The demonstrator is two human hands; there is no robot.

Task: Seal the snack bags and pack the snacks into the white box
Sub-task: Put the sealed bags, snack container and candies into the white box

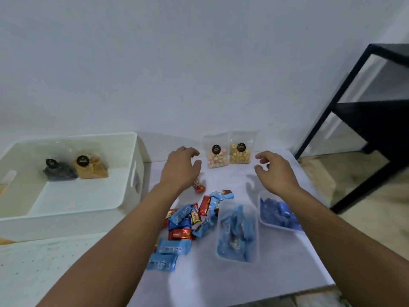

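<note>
Two clear snack bags stand upright at the back of the table: one with pastel pieces [217,152] and one with yellow pieces [240,150]. My left hand [180,167] hovers just left of them, fingers loosely curled, holding nothing. My right hand [275,171] hovers just right of them, also empty. The white box [130,138] sits at the left and holds a dark snack bag [59,170] and an orange-brown snack bag [90,166].
Loose red and blue wrapped candies [186,220] lie in a heap mid-table, with one red candy [198,185] apart. Two clear trays hold blue packets: one in the middle [238,231], another to the right [278,213]. A black metal shelf frame [363,120] stands at the right.
</note>
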